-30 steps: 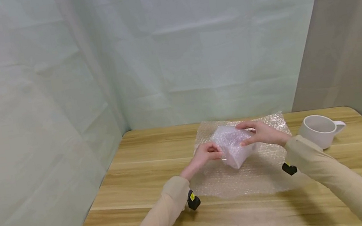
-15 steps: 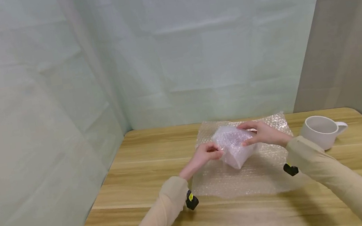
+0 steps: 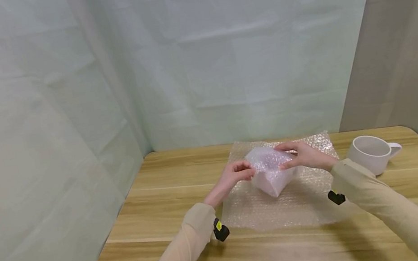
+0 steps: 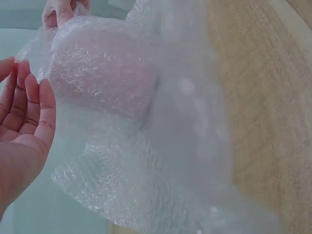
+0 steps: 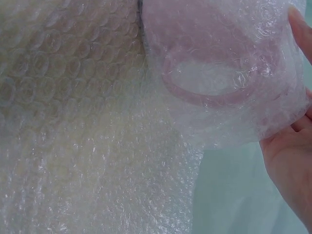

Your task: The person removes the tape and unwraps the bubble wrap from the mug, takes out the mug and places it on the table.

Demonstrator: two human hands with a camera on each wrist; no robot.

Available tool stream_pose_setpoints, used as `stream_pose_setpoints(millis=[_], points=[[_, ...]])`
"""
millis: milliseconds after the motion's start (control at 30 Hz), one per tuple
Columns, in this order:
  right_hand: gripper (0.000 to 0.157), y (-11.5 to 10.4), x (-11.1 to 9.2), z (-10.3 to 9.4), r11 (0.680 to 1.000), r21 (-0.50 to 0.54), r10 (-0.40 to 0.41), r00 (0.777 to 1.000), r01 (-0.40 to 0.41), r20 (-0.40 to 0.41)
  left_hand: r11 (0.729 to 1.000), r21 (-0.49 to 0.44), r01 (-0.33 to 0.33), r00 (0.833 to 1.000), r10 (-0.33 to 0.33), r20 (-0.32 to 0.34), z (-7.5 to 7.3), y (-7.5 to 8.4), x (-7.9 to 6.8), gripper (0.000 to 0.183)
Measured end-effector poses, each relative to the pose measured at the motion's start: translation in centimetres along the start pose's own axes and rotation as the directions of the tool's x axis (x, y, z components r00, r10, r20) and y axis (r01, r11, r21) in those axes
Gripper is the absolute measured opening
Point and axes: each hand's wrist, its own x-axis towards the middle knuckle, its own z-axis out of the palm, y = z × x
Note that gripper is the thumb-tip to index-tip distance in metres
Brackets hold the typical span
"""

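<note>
A pink mug (image 5: 195,29) shows through bubble wrap, its looped handle visible in the right wrist view. The wrapped bundle (image 3: 273,175) sits on a flat bubble wrap sheet (image 3: 271,212), folded over it with a pointed flap toward the person. With thumb and fingers, my right hand (image 3: 306,154) grips the bundle from the right. On the left side, my left hand (image 3: 236,173) pinches the edge of the wrap between thumb and fingertips. Its other fingers (image 4: 46,107) are bent in the left wrist view. The mug's far side is hidden.
A white mug (image 3: 370,155) stands upright to the right of the sheet, handle pointing right, close to the right sleeve (image 3: 384,198). Beneath everything is a wooden table (image 3: 157,216). Pale green curtains (image 3: 222,55) hang behind and at the left.
My left hand has shifted slightly left and up at the wrap's edge. The front flap now lies more centred and folded. My right hand keeps its hold; the white mug stays put.
</note>
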Motion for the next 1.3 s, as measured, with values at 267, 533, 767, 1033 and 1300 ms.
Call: stream_pose_setpoints(millis=[267,533,767,1033,1300], points=[[0.055,-3.0,-0.7,-0.4,1.000,0.021,0.012,1.000,-0.012,0.009,1.000,-0.022,-0.004,0.996,0.002,-0.084,0.0,-0.1,0.0,0.015],[0.054,-2.7,-0.6,-0.4,0.998,0.058,0.013,1.000,-0.013,0.014,0.999,0.010,-0.049,0.977,0.050,-0.208,-0.4,-0.9,0.1,0.021],[0.058,-0.3,-0.2,-0.2,0.997,0.082,0.010,1.000,-0.011,0.014,0.999,-0.007,-0.037,0.973,0.034,-0.229,-0.7,-0.3,-0.3,0.023],[0.063,1.2,0.1,-0.2,0.998,0.064,0.024,1.000,-0.024,0.012,0.979,0.195,-0.062,0.968,0.107,-0.229,0.2,1.3,-0.9,0.027],[0.062,1.1,0.2,-0.2,0.998,0.060,0.022,1.000,-0.023,0.014,0.979,0.178,-0.101,0.974,0.135,-0.185,1.0,0.8,-0.3,0.036]])
